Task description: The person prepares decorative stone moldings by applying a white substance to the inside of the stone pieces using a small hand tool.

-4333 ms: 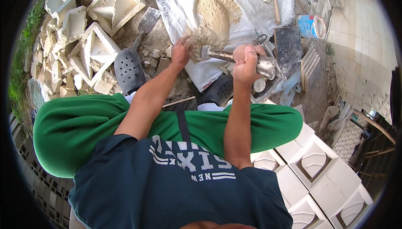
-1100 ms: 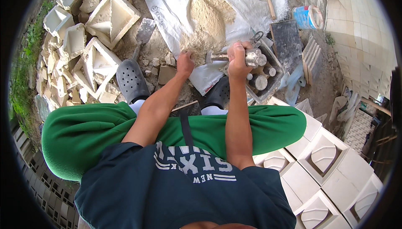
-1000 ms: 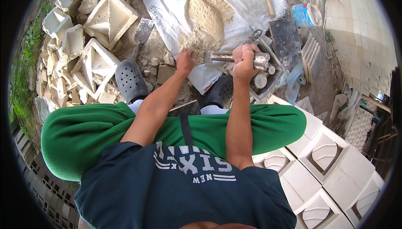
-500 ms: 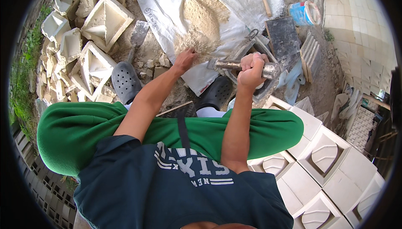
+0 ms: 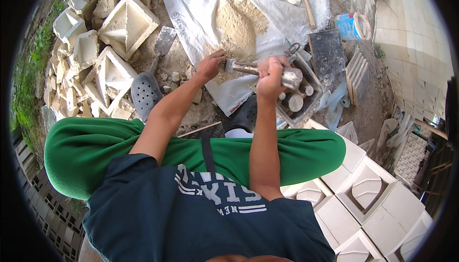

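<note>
My right hand (image 5: 270,76) is closed around a dusty club-shaped tool (image 5: 290,78). It has a thick rounded end on the right, a narrower shaft and a flat metal end on the left. The tool lies nearly level above the front of the white sheet. My left hand (image 5: 212,66) is at the near edge of the pale sand pile (image 5: 236,25), close to the tool's metal end. Its fingers look loosely stretched out, with nothing visible in them. Below the thick end stands a grey box (image 5: 313,79) with several dusty round-ended pieces (image 5: 296,102) inside.
The white sheet (image 5: 191,11) lies under the sand. Broken cream block pieces (image 5: 128,25) are heaped at left, beside a flat trowel (image 5: 165,39). A dark board (image 5: 326,54) and a blue-and-white bucket (image 5: 351,26) are at right. Patterned cream blocks (image 5: 366,185) fill the lower right.
My right hand has moved left with the tool, bringing its metal end beside my left hand. The box's contents now show more. My left hand's fingers look straighter. The whole view has shifted slightly.
</note>
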`<state>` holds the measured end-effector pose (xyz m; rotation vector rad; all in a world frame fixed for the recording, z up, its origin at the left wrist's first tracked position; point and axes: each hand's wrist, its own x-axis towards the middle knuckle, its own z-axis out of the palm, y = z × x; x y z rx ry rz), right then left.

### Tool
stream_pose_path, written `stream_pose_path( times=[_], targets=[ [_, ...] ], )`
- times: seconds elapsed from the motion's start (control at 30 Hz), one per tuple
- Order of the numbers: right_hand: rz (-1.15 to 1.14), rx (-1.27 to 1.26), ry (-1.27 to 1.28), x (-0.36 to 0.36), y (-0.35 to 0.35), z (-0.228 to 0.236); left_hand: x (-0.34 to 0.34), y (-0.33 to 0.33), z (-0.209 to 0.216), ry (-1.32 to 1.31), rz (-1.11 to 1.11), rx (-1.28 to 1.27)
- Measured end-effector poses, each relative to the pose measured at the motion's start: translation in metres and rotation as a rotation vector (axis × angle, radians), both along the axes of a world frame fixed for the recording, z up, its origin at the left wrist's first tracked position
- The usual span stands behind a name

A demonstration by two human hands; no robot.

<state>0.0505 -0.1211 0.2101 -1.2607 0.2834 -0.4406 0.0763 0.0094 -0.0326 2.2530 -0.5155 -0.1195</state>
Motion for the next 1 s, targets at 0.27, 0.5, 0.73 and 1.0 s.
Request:
stream_pose_path(
  times=[0.27,0.5,0.73,1.0],
  targets=[
    [0.112,-0.029,-0.124,0.006,0.009,0.030,-0.011,0.010,-0.015,-0.005,0.145,-0.089],
    [0.049,-0.034,0.003,0.024,0.014,-0.014,-0.011,0.007,0.010,-0.021,0.180,0.063],
    [0.109,-0.033,-0.155,-0.006,0.011,0.030,-0.023,-0.003,0.025,0.114,0.245,0.101],
    [0.171,-0.123,0.022,0.015,0.019,-0.004,-0.020,0.001,0.005,0.192,0.528,-0.124]
  ],
)
